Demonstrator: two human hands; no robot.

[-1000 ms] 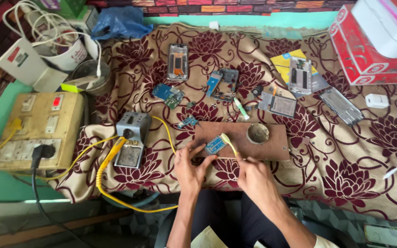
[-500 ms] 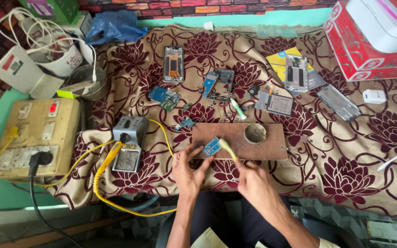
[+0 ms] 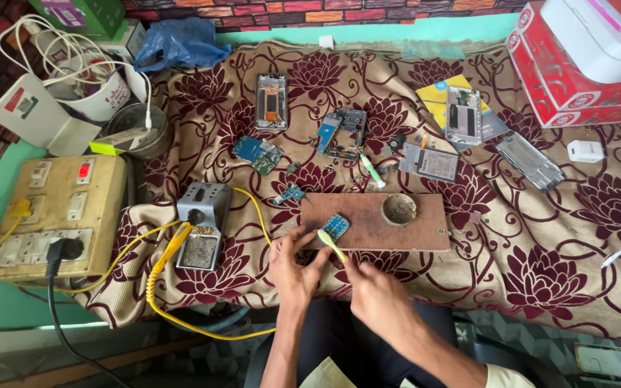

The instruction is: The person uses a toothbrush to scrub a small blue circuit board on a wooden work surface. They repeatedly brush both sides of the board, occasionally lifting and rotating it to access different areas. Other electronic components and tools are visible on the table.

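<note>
— Board [image 3: 336, 225] sits lower centre of the frame, on the wooden block [image 3: 375, 223]?
— Yes. Left hand [image 3: 292, 267] pins its edge, fingers curled; right hand [image 3: 371, 294] pinches a green brush [image 3: 331, 245]. Best to stroke lightly and keep the board steady.

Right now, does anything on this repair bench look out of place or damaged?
Nothing looks spilled or knocked over. The oddest sight is several dismantled phone frames and loose circuit boards strewn over the floral cloth. The right hand holds a yellow-green tool at a small blue board on the wooden block.
</note>
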